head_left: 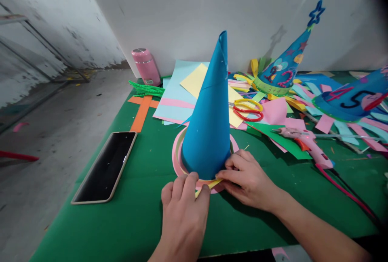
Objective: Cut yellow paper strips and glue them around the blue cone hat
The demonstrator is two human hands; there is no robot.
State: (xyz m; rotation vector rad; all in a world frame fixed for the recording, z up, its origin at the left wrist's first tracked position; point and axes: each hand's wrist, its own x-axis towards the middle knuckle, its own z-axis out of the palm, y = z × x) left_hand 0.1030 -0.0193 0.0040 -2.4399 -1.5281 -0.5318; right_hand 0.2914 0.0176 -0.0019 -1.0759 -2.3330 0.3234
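Observation:
A tall blue paper cone (207,124) stands upright on a pink paper ring (176,149) in the middle of the green table. A narrow yellow paper strip (212,184) runs along the front of the cone's base. My left hand (185,205) pinches one end of this strip at the front left of the base. At the front right, my right hand (250,179) has its fingers closed on the strip's other end, close against the cone. The fingertips partly hide the strip and the ring's front edge.
A phone (104,167) lies to the left, below orange paper strips (141,112). Scissors (247,110) rest on paper sheets (174,88) behind the cone. A pink glue gun (306,143) with a cord is at right. Decorated cone hats (280,66) and a pink bottle (146,67) stand behind.

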